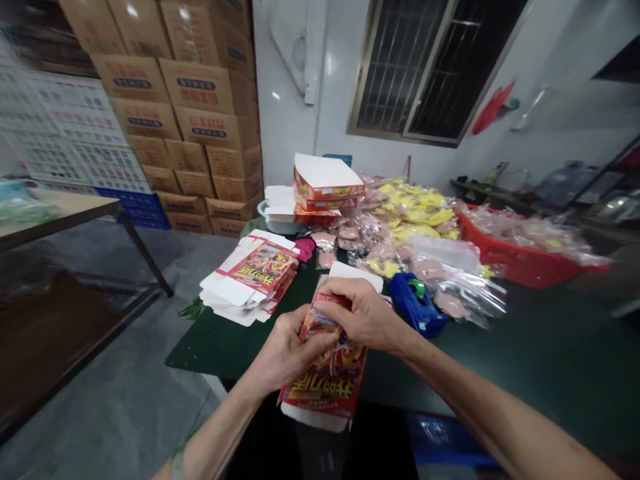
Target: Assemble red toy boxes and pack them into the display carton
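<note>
Both hands grip a red printed carton [327, 380] held over the near edge of a dark green table [525, 360]. My left hand [287, 350] clasps the carton's left side, fingers curled round it. My right hand [363, 313] is closed over its top end, where a white flap [355, 275] stands up behind the fingers. The carton's white bottom flap hangs toward me.
A stack of flat unfolded cartons [253, 277] lies left of my hands. A blue tape dispenser [417, 303] sits to the right, beside clear bags of pink and yellow goods [410, 227]. A red crate [520, 257], folded boxes [325, 187] and stacked cardboard boxes [190, 113] stand behind.
</note>
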The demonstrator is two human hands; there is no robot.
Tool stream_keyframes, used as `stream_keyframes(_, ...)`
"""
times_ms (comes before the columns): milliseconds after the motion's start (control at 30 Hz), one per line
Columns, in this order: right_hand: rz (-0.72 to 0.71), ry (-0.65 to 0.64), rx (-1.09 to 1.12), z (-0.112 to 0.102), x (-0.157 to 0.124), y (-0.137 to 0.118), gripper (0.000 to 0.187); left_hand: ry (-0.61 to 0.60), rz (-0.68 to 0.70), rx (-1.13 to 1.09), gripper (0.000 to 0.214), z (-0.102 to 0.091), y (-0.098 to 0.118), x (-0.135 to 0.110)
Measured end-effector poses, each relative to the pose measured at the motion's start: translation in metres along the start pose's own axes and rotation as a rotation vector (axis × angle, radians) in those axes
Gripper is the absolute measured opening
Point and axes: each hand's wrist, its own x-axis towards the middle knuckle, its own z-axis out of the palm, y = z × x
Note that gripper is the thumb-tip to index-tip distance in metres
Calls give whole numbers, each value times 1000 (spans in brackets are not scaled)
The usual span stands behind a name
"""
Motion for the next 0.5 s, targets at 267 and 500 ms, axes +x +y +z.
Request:
stream_keyframes(267, -121, 830, -399, -18, -40, 8, 29, 374, 60, -76, 29, 23, -21, 33)
stream_keyframes(500, 261, 678, 244, -8, -66, 86, 38, 344, 106, 52, 36, 36, -57, 46)
